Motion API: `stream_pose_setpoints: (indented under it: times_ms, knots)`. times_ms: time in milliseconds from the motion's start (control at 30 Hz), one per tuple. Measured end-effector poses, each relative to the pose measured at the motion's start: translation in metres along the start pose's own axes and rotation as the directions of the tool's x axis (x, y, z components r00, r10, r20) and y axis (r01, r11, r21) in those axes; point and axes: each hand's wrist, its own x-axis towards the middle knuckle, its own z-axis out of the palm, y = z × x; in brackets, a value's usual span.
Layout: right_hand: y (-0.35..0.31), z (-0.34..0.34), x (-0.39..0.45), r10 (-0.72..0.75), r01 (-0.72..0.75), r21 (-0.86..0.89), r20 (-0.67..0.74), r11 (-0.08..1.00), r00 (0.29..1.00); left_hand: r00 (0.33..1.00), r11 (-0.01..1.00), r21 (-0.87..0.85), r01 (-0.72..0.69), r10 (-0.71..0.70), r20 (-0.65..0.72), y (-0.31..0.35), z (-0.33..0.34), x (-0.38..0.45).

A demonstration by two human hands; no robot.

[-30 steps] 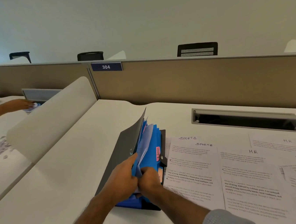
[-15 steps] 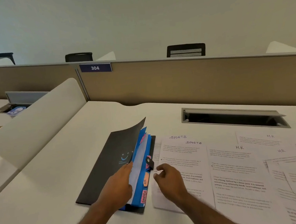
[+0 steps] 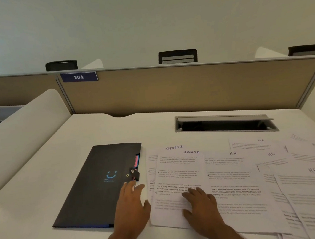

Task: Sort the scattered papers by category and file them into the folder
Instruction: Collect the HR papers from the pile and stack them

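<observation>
Both hands leave the folder, now closed flat on the desk.
Left hand rests open on its cover; right hand presses flat on the SPORTS sheet beside it, so filing waits.

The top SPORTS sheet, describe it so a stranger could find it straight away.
On the white desk, just right of the closed black folder, lies the top SPORTS sheet. The right hand rests on it. Sheets further right read HR; this one has SPORTS handwritten at its top right.
</observation>
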Motion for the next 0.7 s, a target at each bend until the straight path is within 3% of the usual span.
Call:
stream_pose_setpoints:
  times_ms: [167,300,400,533,700]
  knots:
    - [0.032,-0.011,-0.013,0.136,-0.13,0.067,-0.095,0.989,0.986,0.995,0.984,-0.148,-0.102,0.104,0.001,0.033,0.037,-0.01]
    - [0.064,-0.021,-0.019,0.281,-0.269,0.086,-0.171,0.959,0.944,0.973,0.989,-0.086,-0.12,0.134,0.189,0.046,0.063,-0.006]
    - [0.09,-0.028,-0.025,0.394,-0.382,0.098,-0.226,0.919,0.891,0.953,0.986,0.021,-0.165,0.154,0.261,0.041,0.075,-0.002]
    - [0.123,-0.041,-0.033,0.557,-0.542,0.14,-0.299,0.829,0.775,0.96,0.976,0.063,-0.206,0.189,0.206,0.03,0.083,-0.001]
    - [0.141,-0.053,-0.038,0.69,-0.699,0.064,-0.248,0.712,0.68,0.962,0.974,0.089,-0.208,0.187,0.201,0.03,0.089,0.0]
